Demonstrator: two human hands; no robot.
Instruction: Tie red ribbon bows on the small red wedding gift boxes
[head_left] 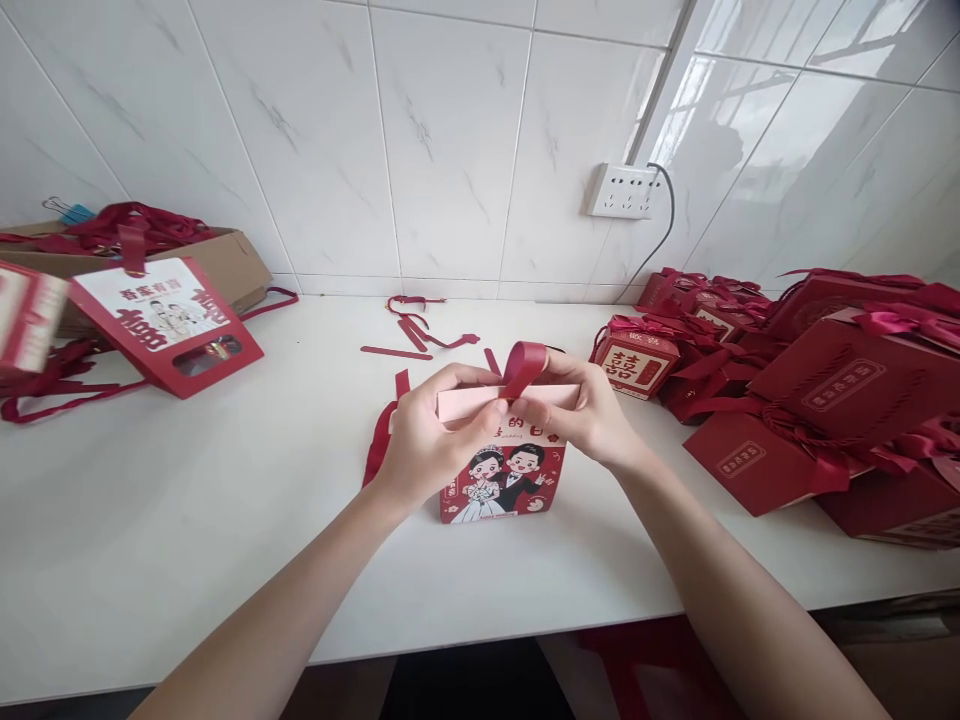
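A red and white gift box [504,485] with a cartoon bride and groom stands upright on the table in front of me. At its top edge, a loop of dark red ribbon [523,368] rises between my two hands. My left hand [439,425] grips the box's upper left, its thumb pressed near the ribbon's base. My right hand [577,405] pinches the ribbon loop, with the thumb at its foot and the fingers behind. The fingers behind the box are partly hidden.
Ribbon scraps [420,330] lie behind the box on the white table [315,560]. A red box with a window [169,325] and a ribbon-filled carton [244,270] stand left. Red gift boxes [825,390] are piled right. A power strip [622,192] hangs on the wall.
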